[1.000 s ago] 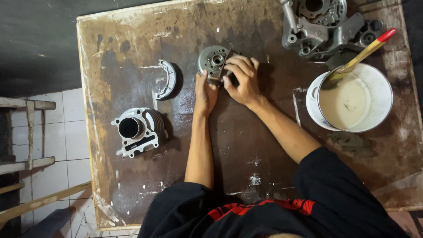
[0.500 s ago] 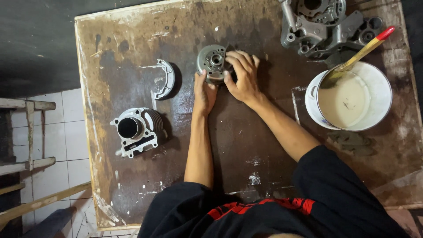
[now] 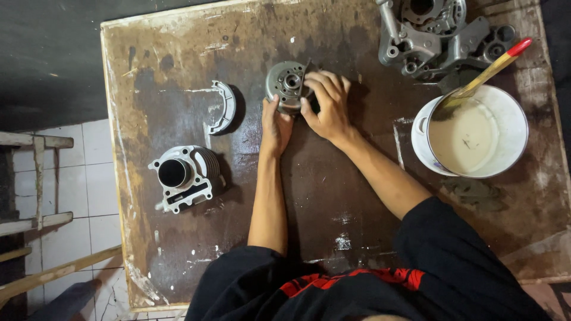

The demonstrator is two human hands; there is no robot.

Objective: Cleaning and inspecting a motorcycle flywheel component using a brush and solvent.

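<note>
A stained, scuffed wooden tabletop (image 3: pixel 178 249) fills the view, with white floor tiles (image 3: pixel 95 178) and pale wooden rails at its left edge. Near the tabletop's far middle lies a round grey metal rotor (image 3: pixel 285 83), a drum-shaped engine part with a hub and small holes in its face. The left hand (image 3: pixel 275 125) braces the rotor's near rim, thumb and fingers pressed against it, apparently so the part cannot slide or turn. The right hand (image 3: pixel 329 106) curls over the rotor's right side, its fingers (image 3: pixel 318 80) bent and closed onto the edge; whether they pinch something small there is hidden by the knuckles.

Left of the rotor lies a curved brake shoe (image 3: pixel 223 107), and nearer the person than that a finned engine cylinder (image 3: pixel 181 175) stands bore upward (both well clear of the hands). Right of the rotor sits a white bucket (image 3: pixel 511 119) of cloudy pale liquid, a brush with a red-tipped handle (image 3: pixel 485 74) leaning in it; its bristles are sunk out of sight. Beyond the bucket, a grey crankcase casting (image 3: pixel 434 38) is cut off by the frame's top.
</note>
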